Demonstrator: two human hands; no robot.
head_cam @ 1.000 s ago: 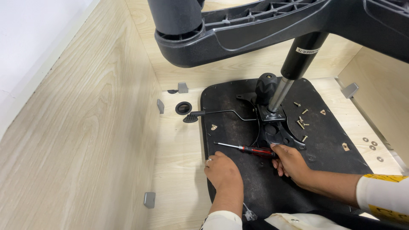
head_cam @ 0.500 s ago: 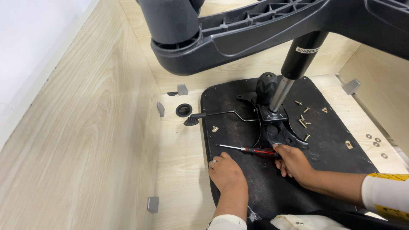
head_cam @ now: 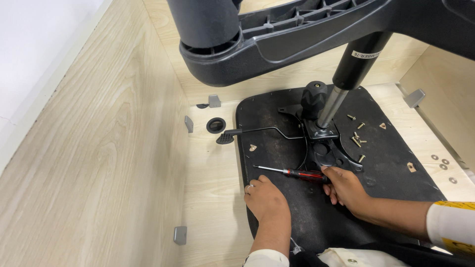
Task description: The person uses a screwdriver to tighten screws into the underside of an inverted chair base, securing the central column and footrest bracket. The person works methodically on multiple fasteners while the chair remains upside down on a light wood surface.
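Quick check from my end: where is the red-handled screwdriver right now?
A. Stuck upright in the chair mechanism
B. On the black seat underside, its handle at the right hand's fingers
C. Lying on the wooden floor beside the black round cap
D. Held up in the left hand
B: the red-handled screwdriver lies flat on the black seat underside, handle end at the right hand; the left hand rests flat nearby.

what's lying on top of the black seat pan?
On the seat pan: the black tilt mechanism with its gas cylinder, loose brass screws, a red-handled screwdriver and both hands, left, right. Whatever lies under the hands is hidden.
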